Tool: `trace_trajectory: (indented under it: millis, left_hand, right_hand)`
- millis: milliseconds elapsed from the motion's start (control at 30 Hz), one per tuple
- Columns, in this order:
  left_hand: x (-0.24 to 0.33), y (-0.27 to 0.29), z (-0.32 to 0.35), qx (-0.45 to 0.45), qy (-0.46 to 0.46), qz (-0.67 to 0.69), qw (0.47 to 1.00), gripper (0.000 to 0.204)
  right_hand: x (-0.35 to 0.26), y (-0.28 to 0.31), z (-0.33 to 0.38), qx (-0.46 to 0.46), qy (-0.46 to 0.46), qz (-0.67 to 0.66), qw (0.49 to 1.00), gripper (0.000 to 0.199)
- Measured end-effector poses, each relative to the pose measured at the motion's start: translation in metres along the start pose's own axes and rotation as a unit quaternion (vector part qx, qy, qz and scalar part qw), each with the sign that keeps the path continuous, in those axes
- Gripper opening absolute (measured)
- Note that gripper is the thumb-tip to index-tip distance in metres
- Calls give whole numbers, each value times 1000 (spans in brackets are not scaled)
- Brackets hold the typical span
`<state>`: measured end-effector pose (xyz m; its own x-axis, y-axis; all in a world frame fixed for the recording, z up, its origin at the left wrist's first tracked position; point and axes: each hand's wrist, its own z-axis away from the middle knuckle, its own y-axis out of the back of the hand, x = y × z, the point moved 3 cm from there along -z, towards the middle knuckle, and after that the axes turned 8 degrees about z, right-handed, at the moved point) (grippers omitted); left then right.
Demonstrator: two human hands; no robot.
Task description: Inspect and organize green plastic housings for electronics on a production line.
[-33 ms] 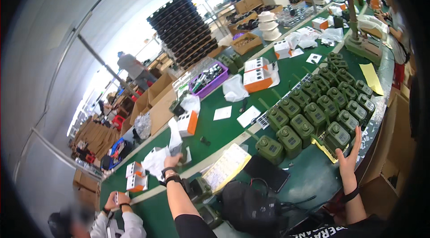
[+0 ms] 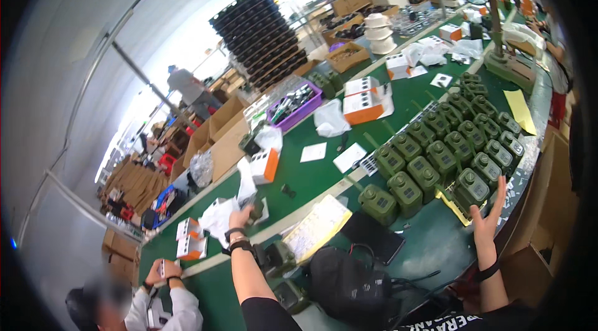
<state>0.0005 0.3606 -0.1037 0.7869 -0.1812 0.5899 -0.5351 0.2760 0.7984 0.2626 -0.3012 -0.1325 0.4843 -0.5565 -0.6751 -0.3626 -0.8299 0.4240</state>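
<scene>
My left hand [image 2: 240, 215] reaches forward over the green table [image 2: 311, 175]. It is closed around a small dark item [image 2: 252, 211] beside crumpled white plastic bags [image 2: 218, 215]. My right hand [image 2: 488, 217] is raised at the table's right edge with its fingers spread. It holds nothing and is just beside the nearest green canister-shaped unit [image 2: 471, 186]. Several more of these green units [image 2: 445, 144] stand in rows beyond it, and one of them [image 2: 377, 203] stands apart at the front.
A black bag [image 2: 349, 287] lies in front of me, with a yellow-white sheet [image 2: 317, 228] and a black pad [image 2: 374, 237] behind it. Orange-and-white boxes [image 2: 363, 101], a purple tray [image 2: 296, 106] and stacked black trays [image 2: 261, 32] stand farther off. Another person [image 2: 163, 306] works at lower left.
</scene>
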Motion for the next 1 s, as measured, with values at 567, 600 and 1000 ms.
trace_trajectory:
  millis: [567,600,1000]
  left_hand:
    - [142,-10,463,85,-536,231,807,94]
    - [142,-18,475,77,-550,229,800,94]
    - [109,-55,465,-170,-363,475,783,57]
  right_hand:
    - [-201,40,62,-416,-29,-512,751,102]
    - [-203,42,67,-418,-102,-543,721,102]
    - [-114,37,26,-368,-101,-446,810,87]
